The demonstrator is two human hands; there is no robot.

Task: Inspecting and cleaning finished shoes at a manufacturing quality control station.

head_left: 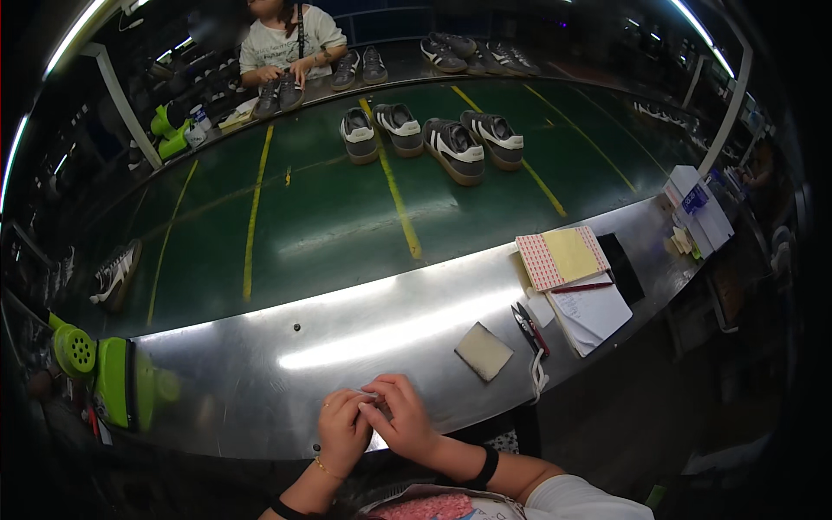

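Left hand (341, 426) and right hand (409, 423) are curled together left of the pad (484, 352), which lies on the bench (225, 364). Can't tell if something small's pinched between them. Looks like fiddly fingerwork or a pause, imo; grabbing the pad would mean parting them. Snips (525, 329) just right of it, shoes (454, 154) well beyond.

A shiny metal bench (225, 381) bore a pale square pad (484, 352), red-handled snips (529, 329) and notepads (594, 314); beyond it, a green, yellow-lined surface (321, 208) carried grey shoes (454, 151) with brown soles.
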